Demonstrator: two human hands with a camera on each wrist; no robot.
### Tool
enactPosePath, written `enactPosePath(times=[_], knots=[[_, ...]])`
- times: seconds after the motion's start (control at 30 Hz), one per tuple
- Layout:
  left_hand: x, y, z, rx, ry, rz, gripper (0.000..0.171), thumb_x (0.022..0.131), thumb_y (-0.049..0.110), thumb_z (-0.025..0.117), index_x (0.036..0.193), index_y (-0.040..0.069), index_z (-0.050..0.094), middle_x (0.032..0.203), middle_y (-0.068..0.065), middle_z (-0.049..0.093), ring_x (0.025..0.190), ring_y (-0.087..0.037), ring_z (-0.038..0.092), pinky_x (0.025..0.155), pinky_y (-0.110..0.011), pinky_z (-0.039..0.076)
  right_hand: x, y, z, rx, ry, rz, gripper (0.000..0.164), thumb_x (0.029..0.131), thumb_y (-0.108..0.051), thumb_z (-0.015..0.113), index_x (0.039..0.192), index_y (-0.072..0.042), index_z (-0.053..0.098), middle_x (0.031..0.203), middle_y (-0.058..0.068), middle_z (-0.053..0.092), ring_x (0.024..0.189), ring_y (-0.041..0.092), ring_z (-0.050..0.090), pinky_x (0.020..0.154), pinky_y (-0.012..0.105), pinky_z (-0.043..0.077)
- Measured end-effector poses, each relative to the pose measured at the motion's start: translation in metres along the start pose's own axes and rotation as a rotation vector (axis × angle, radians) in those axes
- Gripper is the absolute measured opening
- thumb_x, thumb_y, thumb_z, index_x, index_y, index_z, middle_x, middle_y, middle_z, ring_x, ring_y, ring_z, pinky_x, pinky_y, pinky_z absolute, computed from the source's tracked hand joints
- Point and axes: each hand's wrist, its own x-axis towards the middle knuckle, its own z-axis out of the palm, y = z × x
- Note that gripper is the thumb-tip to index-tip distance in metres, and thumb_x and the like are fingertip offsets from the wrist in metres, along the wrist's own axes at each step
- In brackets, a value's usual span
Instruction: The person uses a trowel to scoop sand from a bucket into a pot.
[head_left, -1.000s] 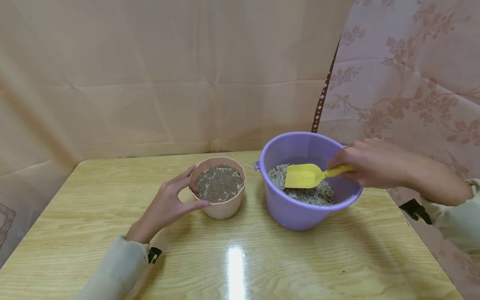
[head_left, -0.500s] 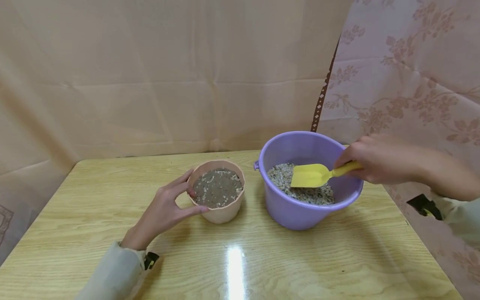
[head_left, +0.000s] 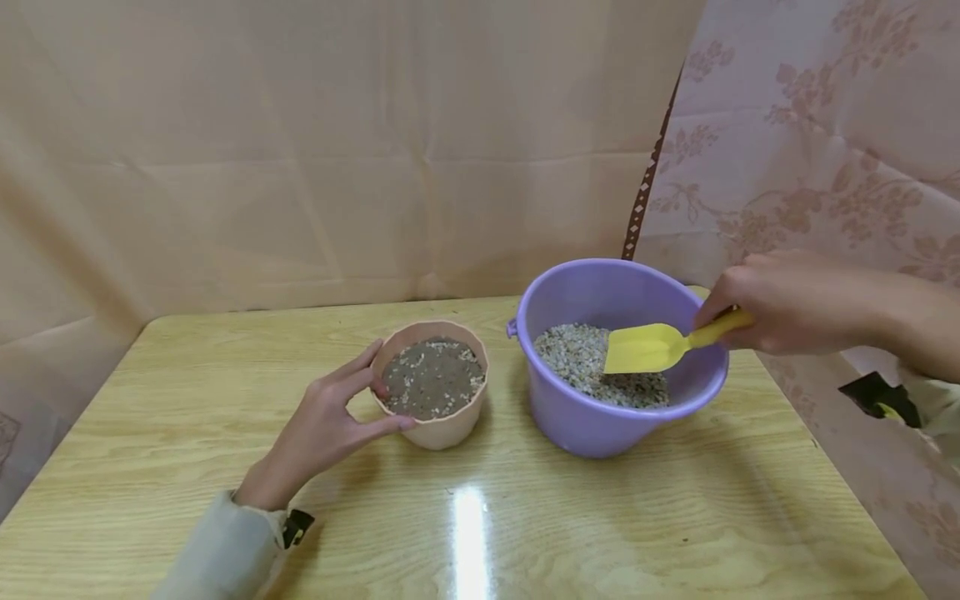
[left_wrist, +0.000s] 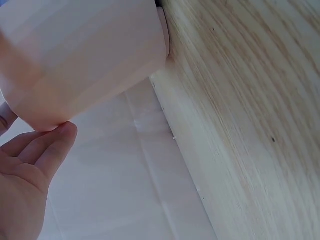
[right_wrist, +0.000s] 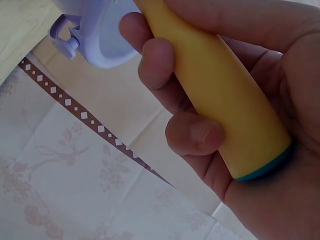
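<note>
My left hand point(head_left: 318, 427) grips the rim of a pale peach flowerpot point(head_left: 450, 431), thumb at the near side and fingers at the left edge. Grey-brown soil point(head_left: 431, 382) sprinkled with light grains fills the pot nearly to its rim. In the left wrist view the fingertips point(left_wrist: 62, 131) press against the edge of the pot point(left_wrist: 95, 55). My right hand point(head_left: 798, 302) holds a yellow hand shovel point(head_left: 643, 348) by its handle, fingers wrapped round it in the right wrist view. Its blade looks bare and hangs over a purple bucket point(head_left: 592, 432) partly filled with pale gravel point(head_left: 566, 354).
Pot and bucket stand side by side on a light wooden table point(head_left: 360, 542). Behind the table hangs a beige curtain point(head_left: 315, 167), with a pink floral cloth point(head_left: 810, 150) to the right. The bucket has a handle lug point(head_left: 512, 328) on its left rim.
My right hand has drawn the shovel rightward and slightly up over the bucket. The flowerpot has shifted slightly left and nearer, with my left hand still on its rim.
</note>
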Motion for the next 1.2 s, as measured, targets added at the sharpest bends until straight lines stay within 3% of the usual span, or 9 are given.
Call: enactPosePath(times=[0.47, 0.6, 0.7, 0.83, 1.0, 1.2], knots=[[-0.006, 0.002, -0.004, -0.013, 0.033, 0.008, 0.041, 0.064, 0.034, 0.094, 0.085, 0.015, 0.064, 0.142, -0.024, 0.051, 0.129, -0.039, 0.052, 0.098, -0.050, 0.047, 0.002, -0.002, 0.003, -0.015, -0.033, -0.004, 0.030, 0.076, -0.013, 0.086, 0.095, -0.035, 0.078, 0.089, -0.020, 0.069, 0.072, -0.003, 0.058, 0.063, 0.025, 0.051], [-0.003, 0.005, -0.004, 0.057, 0.058, -0.015, 0.050, 0.068, 0.040, 0.091, 0.100, 0.009, 0.070, 0.144, -0.020, 0.052, 0.127, -0.042, 0.054, 0.097, -0.059, 0.047, 0.004, -0.003, 0.004, 0.051, -0.072, -0.008, 0.027, 0.077, -0.011, 0.085, 0.097, -0.027, 0.079, 0.088, -0.014, 0.072, 0.066, -0.002, 0.059, 0.059, 0.020, 0.051], [0.003, 0.011, -0.002, 0.133, 0.077, -0.027, 0.058, 0.073, 0.047, 0.086, 0.113, 0.008, 0.070, 0.147, -0.016, 0.050, 0.124, -0.044, 0.055, 0.099, -0.064, 0.043, 0.004, -0.004, 0.006, 0.084, -0.080, -0.005, 0.026, 0.078, -0.009, 0.084, 0.097, -0.024, 0.080, 0.087, -0.012, 0.073, 0.065, -0.001, 0.059, 0.058, 0.019, 0.051], [0.016, 0.024, 0.002, 0.174, 0.092, 0.003, 0.057, 0.078, 0.047, 0.082, 0.120, 0.010, 0.069, 0.147, -0.017, 0.050, 0.124, -0.042, 0.057, 0.107, -0.062, 0.036, 0.004, -0.003, 0.006, 0.083, -0.074, 0.003, 0.026, 0.076, -0.009, 0.084, 0.096, -0.025, 0.080, 0.086, -0.013, 0.072, 0.063, 0.000, 0.059, 0.056, 0.020, 0.050], [0.030, 0.046, 0.006, 0.167, 0.105, 0.059, 0.055, 0.079, 0.044, 0.082, 0.123, 0.014, 0.067, 0.146, -0.018, 0.051, 0.126, -0.041, 0.055, 0.104, -0.062, 0.039, 0.004, -0.003, 0.003, 0.045, -0.083, 0.001, 0.026, 0.075, -0.010, 0.085, 0.094, -0.027, 0.080, 0.086, -0.013, 0.072, 0.065, 0.000, 0.058, 0.056, 0.019, 0.050], [0.048, 0.069, 0.014, 0.103, 0.074, 0.136, 0.049, 0.086, 0.056, 0.071, 0.121, 0.023, 0.065, 0.146, -0.008, 0.053, 0.132, -0.034, 0.051, 0.101, -0.058, 0.045, 0.005, -0.004, -0.002, 0.002, -0.105, 0.017, 0.028, 0.074, -0.011, 0.085, 0.091, -0.032, 0.079, 0.082, -0.017, 0.068, 0.065, 0.002, 0.056, 0.055, 0.021, 0.048]])
